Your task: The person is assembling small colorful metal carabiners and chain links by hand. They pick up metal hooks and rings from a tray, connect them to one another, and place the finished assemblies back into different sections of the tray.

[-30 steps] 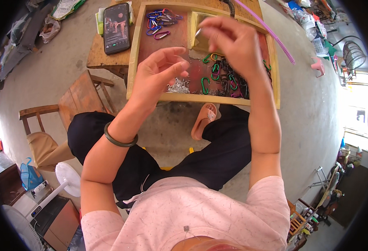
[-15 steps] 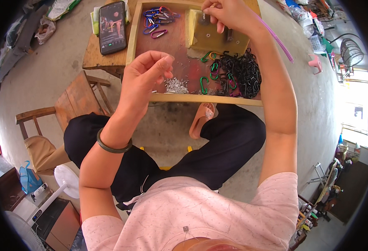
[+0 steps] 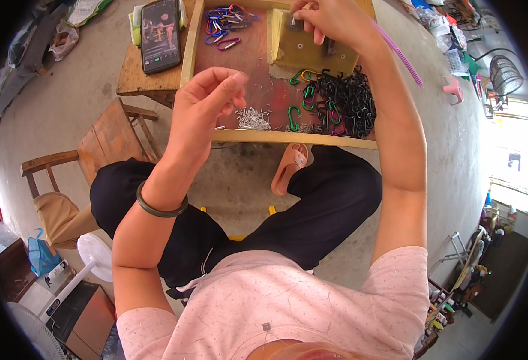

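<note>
My left hand (image 3: 207,102) hovers over the near left of a shallow wooden tray (image 3: 312,140), thumb and forefinger pressed together. Whatever they may pinch is too small to make out. Below it lies a pile of tiny silver pins (image 3: 254,119). At the far side, my right hand (image 3: 330,23) is closed at a yellowish metal block (image 3: 294,51), its fingertips at a small shiny metal piece. Whether they grip that piece cannot be told. Black hooks (image 3: 354,108) are heaped at the tray's right, with green hooks (image 3: 294,117) beside them. Finished-looking coloured carabiners (image 3: 228,27) lie far left.
A phone (image 3: 161,36) lies on the wooden table left of the tray. A purple coiled cord (image 3: 403,57) hangs by my right forearm. To the left stand a wooden chair (image 3: 105,135) and a white fan (image 3: 96,258). A pink stool (image 3: 453,90) is on the floor at right.
My left hand has shifted slightly left, its fingers still pinched. My right hand stays at the block with little visible movement.
</note>
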The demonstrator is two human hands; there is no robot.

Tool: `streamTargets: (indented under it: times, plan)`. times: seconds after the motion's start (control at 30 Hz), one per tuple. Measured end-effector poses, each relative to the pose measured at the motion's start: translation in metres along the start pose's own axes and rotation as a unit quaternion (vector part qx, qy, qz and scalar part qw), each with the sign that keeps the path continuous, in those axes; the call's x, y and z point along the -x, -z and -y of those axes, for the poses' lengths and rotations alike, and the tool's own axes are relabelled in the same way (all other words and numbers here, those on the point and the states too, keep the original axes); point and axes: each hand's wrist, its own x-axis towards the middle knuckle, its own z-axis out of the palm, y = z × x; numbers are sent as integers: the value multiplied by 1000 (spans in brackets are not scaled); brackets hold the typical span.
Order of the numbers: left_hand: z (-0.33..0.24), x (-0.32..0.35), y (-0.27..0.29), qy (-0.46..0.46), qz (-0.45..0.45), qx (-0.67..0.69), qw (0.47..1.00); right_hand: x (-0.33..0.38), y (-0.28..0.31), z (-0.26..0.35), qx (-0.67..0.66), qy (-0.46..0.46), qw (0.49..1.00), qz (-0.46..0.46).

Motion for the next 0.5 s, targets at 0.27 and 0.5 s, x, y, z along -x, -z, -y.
streamTargets:
  times: [0.27,0.5]
  plan:
    - [1,2,2,-6,-20,15,1000,29,-9,-8,-87,-66,994,28]
    - [1,2,2,-26,-16,33,999,93,-49,-43,123,15,991,-50]
